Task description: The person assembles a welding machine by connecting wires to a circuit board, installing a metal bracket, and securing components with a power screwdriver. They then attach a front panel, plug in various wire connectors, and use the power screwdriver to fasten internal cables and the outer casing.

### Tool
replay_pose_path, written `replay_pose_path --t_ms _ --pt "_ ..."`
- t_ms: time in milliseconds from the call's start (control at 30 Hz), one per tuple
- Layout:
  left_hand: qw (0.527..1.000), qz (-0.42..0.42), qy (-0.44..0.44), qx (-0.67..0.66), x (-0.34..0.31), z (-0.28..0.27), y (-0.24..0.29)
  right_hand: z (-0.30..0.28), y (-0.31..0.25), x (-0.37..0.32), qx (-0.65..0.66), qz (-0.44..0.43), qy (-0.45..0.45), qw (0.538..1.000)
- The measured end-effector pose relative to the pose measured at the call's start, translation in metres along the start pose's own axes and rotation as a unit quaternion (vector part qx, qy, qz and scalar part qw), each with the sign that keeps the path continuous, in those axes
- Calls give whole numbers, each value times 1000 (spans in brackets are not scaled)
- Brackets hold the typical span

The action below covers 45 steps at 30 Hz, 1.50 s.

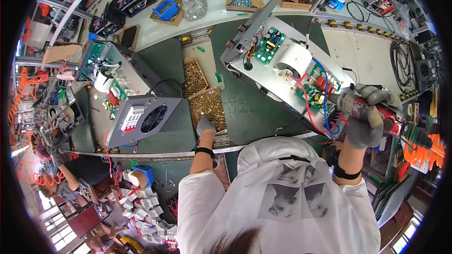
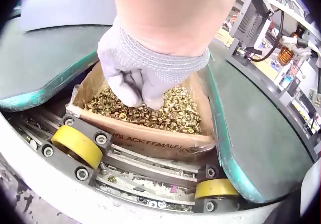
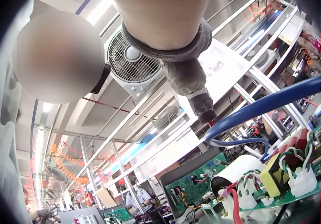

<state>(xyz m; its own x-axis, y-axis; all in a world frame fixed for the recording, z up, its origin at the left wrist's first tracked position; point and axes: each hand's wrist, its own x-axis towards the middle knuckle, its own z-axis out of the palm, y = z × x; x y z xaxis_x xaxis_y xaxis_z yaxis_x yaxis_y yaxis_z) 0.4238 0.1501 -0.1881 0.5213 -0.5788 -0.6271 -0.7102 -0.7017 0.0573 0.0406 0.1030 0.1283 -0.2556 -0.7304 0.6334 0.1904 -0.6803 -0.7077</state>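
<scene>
My gloved left hand [image 1: 205,126] reaches down into a cardboard box [image 2: 150,142] of small brass-coloured screws [image 2: 170,116]. Its fingers bend downward with the tips among the screws; I cannot tell whether they pinch any. On the right, my gloved right hand [image 1: 370,118] grips a power screwdriver [image 1: 347,105] with a worn, taped body. The tool points left over the near right end of an open metal chassis [image 1: 263,73]. This chassis carries green circuit boards [image 1: 269,44], a white cylinder [image 1: 295,59] and red and blue wires.
Another open unit with a grey fan panel [image 1: 123,134] stands left of the screws. A second box of screws [image 1: 194,76] adjoins the first. Dark green boards [image 1: 245,115] lie on the roller line. Farther back are a box of silver screws [image 1: 242,0] and blue bins [image 1: 165,8].
</scene>
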Motion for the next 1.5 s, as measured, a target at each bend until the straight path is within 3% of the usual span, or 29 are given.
replay_pose_path --t_ms 167,233,267,300,367,433,467,533,633,767,933,1000,1167,1233,1267,1333,1433,1467,1500 --pt "996 -29 72 -46 -15 -19 -5 -12 2 -2 -16 6 3 1000" --pt "956 72 120 -259 -17 -23 5 -12 3 -4 -7 7 -9 1000" --pt "895 115 75 -425 -20 -22 15 -7 3 -5 2 9 1 1000" --pt "802 156 25 -576 -34 -27 33 -1 2 -6 9 10 11 1000" --pt "676 292 -87 -671 -105 -72 81 10 -1 -9 37 21 25 999" --pt "592 354 -198 -696 -157 -86 115 18 -4 -9 62 29 38 997" --pt "589 357 -204 -696 -177 -91 126 21 -5 -8 113 31 9 993" --pt "551 302 -359 -690 -204 -98 142 27 -6 -7 187 39 -20 981" --pt "522 319 -403 -680 -213 -100 154 29 -10 -9 204 62 22 977" --pt "521 320 -399 -683 -221 -105 162 21 -9 -10 170 63 4 983" --pt "592 336 -352 -642 -223 -110 171 20 -10 -12 145 53 37 987" --pt "590 340 -353 -641 -223 -111 174 12 -8 -8 178 38 -53 982" --pt "596 345 -362 -628 -220 -111 180 8 -6 -7 150 29 -38 988" --pt "627 354 -326 -613 -221 -113 183 9 -6 -6 153 25 -39 987" --pt "627 354 -327 -612 -220 -112 183 11 -7 -6 145 35 -22 989" --pt "585 346 -366 -636 -216 -109 184 10 -7 -7 137 45 -2 990" --pt "578 329 -399 -631 -214 -110 182 7 -6 -8 150 47 8 988" --pt "578 330 -399 -631 -215 -112 183 6 -6 -6 157 54 4 986" --pt "611 317 -392 -610 -218 -115 185 5 -6 -6 164 60 1 985"
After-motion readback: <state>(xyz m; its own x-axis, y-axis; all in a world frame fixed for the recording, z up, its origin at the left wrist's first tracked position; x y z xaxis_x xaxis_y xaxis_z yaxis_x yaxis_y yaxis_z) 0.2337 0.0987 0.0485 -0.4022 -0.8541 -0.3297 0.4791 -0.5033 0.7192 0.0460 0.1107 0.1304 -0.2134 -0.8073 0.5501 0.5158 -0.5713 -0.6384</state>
